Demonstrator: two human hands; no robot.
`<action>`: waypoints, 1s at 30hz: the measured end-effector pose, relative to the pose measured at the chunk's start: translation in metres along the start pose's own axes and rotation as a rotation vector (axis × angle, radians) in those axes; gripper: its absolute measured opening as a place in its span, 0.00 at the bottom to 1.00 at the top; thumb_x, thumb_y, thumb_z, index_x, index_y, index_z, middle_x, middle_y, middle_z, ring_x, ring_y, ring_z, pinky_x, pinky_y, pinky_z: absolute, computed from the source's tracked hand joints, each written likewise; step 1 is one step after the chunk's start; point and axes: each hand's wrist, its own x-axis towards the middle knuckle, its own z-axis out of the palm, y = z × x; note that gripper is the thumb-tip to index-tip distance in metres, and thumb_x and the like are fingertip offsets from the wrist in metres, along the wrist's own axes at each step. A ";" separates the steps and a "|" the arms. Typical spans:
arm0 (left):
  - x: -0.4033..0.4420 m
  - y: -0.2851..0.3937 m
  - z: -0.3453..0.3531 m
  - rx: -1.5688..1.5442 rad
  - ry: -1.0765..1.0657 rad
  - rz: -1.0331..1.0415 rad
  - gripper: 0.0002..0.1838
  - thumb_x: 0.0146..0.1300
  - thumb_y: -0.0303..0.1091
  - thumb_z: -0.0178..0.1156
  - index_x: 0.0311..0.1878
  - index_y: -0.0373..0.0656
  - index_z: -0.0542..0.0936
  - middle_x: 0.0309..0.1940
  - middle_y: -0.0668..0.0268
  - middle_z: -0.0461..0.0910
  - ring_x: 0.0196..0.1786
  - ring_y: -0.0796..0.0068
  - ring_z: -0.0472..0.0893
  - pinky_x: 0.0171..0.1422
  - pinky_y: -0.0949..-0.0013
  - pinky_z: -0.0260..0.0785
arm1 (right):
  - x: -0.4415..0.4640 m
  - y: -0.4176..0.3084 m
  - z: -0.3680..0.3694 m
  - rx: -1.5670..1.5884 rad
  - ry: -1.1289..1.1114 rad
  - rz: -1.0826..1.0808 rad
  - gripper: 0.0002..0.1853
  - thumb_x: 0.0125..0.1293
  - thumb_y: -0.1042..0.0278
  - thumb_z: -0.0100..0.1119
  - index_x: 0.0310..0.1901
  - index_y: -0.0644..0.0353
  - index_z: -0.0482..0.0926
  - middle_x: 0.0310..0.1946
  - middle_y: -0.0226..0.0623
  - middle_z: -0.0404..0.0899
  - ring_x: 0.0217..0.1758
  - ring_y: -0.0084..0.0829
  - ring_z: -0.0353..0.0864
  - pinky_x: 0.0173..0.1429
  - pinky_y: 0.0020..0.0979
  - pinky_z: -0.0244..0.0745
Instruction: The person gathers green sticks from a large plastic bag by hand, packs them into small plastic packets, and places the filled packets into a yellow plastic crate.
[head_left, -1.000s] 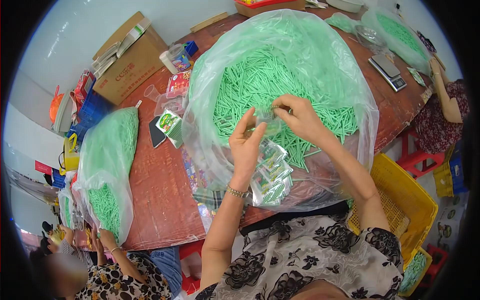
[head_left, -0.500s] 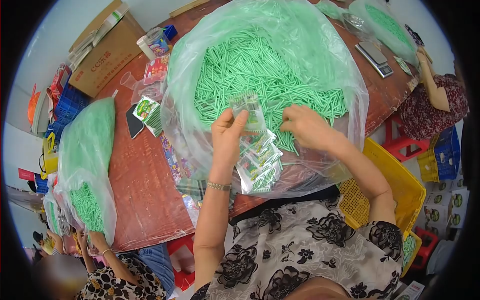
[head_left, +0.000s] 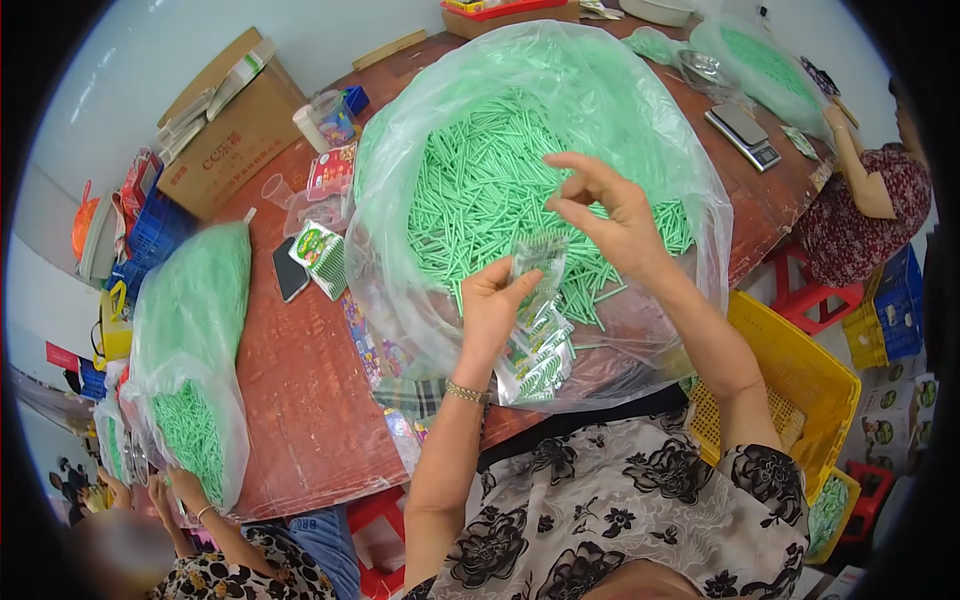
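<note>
My left hand [head_left: 490,308] pinches a small clear-and-green printed packet [head_left: 541,252] between thumb and fingers, in front of a heap of thin green sticks [head_left: 490,170]. The heap lies in a large clear plastic bag [head_left: 640,120] with its mouth spread wide. Above the right part of the heap hovers my right hand [head_left: 625,225]; its thumb and forefinger are apart, with nothing visible between them. Several silver-and-green packets [head_left: 545,365] lie overlapped on the bag's near edge, just below my left hand.
A phone [head_left: 291,270] and a striped green packet [head_left: 318,258] lie left of the bag. Further left stands another bag of sticks [head_left: 195,300], where a co-worker's hands [head_left: 185,490] are. A scale [head_left: 743,138] sits at right near another person [head_left: 865,200]. A yellow crate [head_left: 800,380] stands beside me.
My right hand has risen from the near edge of the sticks, and its thumb and forefinger have spread. My left hand still holds the packet, now tilted differently. The whole view has shifted slightly.
</note>
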 end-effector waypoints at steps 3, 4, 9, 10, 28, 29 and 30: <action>-0.001 0.002 0.004 -0.122 0.032 -0.040 0.09 0.63 0.22 0.65 0.46 0.35 0.85 0.38 0.68 0.85 0.35 0.83 0.81 0.38 0.76 0.78 | 0.002 0.004 0.013 0.045 -0.031 0.018 0.18 0.64 0.77 0.62 0.56 0.58 0.78 0.30 0.27 0.79 0.34 0.17 0.76 0.43 0.23 0.72; 0.000 0.002 0.003 -0.115 0.019 -0.049 0.09 0.63 0.22 0.65 0.47 0.34 0.85 0.38 0.66 0.85 0.38 0.80 0.83 0.41 0.71 0.82 | 0.002 0.007 0.016 0.077 -0.042 0.031 0.18 0.63 0.77 0.63 0.55 0.59 0.78 0.30 0.27 0.80 0.35 0.17 0.77 0.44 0.24 0.72; -0.001 0.005 0.006 -0.144 0.007 -0.068 0.11 0.64 0.22 0.64 0.49 0.35 0.84 0.40 0.64 0.85 0.38 0.80 0.83 0.40 0.72 0.82 | -0.004 0.015 0.013 0.089 -0.043 0.092 0.15 0.63 0.76 0.64 0.52 0.60 0.80 0.32 0.29 0.83 0.38 0.18 0.80 0.48 0.26 0.72; -0.002 0.004 0.007 -0.176 0.007 -0.078 0.11 0.64 0.22 0.64 0.50 0.35 0.84 0.40 0.64 0.85 0.38 0.79 0.83 0.40 0.72 0.83 | -0.005 0.019 0.012 0.069 -0.058 0.080 0.15 0.62 0.75 0.64 0.51 0.60 0.81 0.33 0.29 0.83 0.41 0.20 0.80 0.51 0.28 0.73; 0.001 0.009 -0.003 0.028 0.102 0.103 0.20 0.66 0.23 0.59 0.61 0.34 0.78 0.52 0.56 0.83 0.52 0.68 0.82 0.54 0.68 0.77 | -0.111 -0.025 -0.189 -0.028 0.034 0.161 0.07 0.62 0.74 0.65 0.40 0.67 0.84 0.36 0.29 0.81 0.35 0.20 0.76 0.40 0.23 0.69; 0.003 0.008 -0.007 0.048 0.161 0.109 0.19 0.68 0.24 0.58 0.61 0.32 0.77 0.50 0.55 0.83 0.50 0.67 0.83 0.52 0.68 0.78 | -0.145 -0.022 -0.222 -0.010 0.184 0.236 0.07 0.63 0.73 0.64 0.40 0.67 0.84 0.36 0.29 0.81 0.35 0.19 0.76 0.39 0.22 0.69; 0.005 0.007 -0.011 0.071 0.228 0.120 0.18 0.70 0.26 0.57 0.61 0.30 0.77 0.48 0.54 0.83 0.48 0.66 0.84 0.50 0.68 0.78 | -0.182 -0.013 -0.248 0.013 0.330 0.301 0.07 0.65 0.72 0.63 0.39 0.67 0.84 0.36 0.28 0.81 0.35 0.18 0.76 0.39 0.20 0.69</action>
